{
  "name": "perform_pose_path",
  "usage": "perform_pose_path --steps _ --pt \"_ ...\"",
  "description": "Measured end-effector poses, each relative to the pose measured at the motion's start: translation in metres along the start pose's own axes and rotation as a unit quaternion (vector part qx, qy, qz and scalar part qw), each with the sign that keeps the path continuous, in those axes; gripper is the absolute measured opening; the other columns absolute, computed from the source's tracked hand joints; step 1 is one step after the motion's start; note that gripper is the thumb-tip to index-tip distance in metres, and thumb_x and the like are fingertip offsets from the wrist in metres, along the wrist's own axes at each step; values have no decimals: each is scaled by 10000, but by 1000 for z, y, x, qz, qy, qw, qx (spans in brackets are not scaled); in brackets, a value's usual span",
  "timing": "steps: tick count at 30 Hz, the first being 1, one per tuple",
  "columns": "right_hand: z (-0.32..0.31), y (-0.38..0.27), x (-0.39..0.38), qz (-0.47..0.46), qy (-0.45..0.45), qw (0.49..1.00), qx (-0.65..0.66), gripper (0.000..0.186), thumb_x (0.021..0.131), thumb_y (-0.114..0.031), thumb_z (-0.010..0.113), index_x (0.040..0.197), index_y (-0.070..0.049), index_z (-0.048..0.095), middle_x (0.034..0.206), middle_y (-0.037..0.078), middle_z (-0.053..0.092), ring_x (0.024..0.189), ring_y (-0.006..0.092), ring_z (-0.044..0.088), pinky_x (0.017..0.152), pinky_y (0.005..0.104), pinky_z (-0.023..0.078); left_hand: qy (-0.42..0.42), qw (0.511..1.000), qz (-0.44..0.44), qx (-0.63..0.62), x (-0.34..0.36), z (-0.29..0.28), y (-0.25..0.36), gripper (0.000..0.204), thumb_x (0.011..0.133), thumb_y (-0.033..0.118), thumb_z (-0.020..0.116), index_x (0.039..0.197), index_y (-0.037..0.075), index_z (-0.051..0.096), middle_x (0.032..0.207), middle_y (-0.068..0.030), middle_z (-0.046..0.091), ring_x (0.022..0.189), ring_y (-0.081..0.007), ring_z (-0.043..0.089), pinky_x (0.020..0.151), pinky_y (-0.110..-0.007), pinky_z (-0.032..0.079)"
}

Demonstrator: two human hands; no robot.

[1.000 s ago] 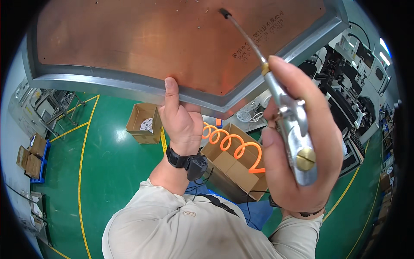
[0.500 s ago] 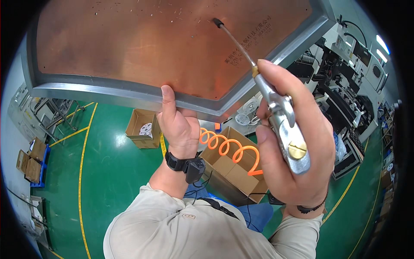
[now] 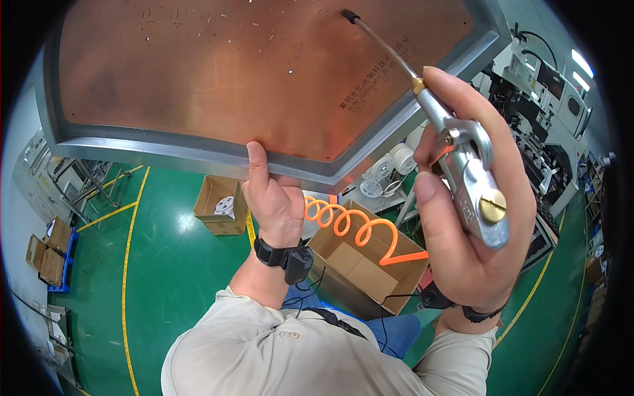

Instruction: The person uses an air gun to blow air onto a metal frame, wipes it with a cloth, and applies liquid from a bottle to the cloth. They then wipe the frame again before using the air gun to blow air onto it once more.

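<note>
My left hand (image 3: 272,201) grips the lower edge of a metal-framed stencil (image 3: 218,79), thumb on the near face and fingers behind the frame. The stencil is a coppery sheet with small holes and dark printing, set in a grey metal frame, held up tilted before me. In my right hand (image 3: 489,198) is a silver air blow gun (image 3: 462,158) with a brass knob and a long thin nozzle. Its black tip points at the upper part of the sheet; whether it touches cannot be told. An orange coiled hose (image 3: 363,231) runs behind toward my right hand.
Below me an open cardboard box (image 3: 360,264) stands close to my legs. A smaller carton (image 3: 221,206) with a white reel sits on the green floor. White reels (image 3: 383,168) lie behind the frame. Machinery (image 3: 548,125) stands at right, cartons on a blue pallet (image 3: 63,257) at left.
My right hand has moved right and slightly up with the blow gun, and the nozzle tip has shifted up and right. The frame has lowered slightly at its near edge.
</note>
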State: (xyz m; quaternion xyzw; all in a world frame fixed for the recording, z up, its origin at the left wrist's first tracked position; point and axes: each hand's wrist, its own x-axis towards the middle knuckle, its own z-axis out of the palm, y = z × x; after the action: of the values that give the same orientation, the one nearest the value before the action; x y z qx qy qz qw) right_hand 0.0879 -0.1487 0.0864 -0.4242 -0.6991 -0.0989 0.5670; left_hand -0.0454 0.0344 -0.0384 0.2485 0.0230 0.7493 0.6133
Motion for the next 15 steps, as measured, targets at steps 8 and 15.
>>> perform_pose_path --steps 8,15 --pt "1 0 0 -26 -3 1000 1 638 828 22 607 1465 34 587 944 71 633 843 111 577 780 247 465 -1 1000 4 3 3 -6 1 378 1072 341 682 1247 7 659 1204 -110 719 1042 -237 718 900 -424 605" --pt "3 -1 3 -77 -29 996 -19 629 832 29 611 1460 56 582 955 78 639 845 124 577 787 260 470 -6 1000 22 13 2 -5 1 313 1066 342 694 1182 53 663 1085 -81 719 918 -213 721 800 -396 612"
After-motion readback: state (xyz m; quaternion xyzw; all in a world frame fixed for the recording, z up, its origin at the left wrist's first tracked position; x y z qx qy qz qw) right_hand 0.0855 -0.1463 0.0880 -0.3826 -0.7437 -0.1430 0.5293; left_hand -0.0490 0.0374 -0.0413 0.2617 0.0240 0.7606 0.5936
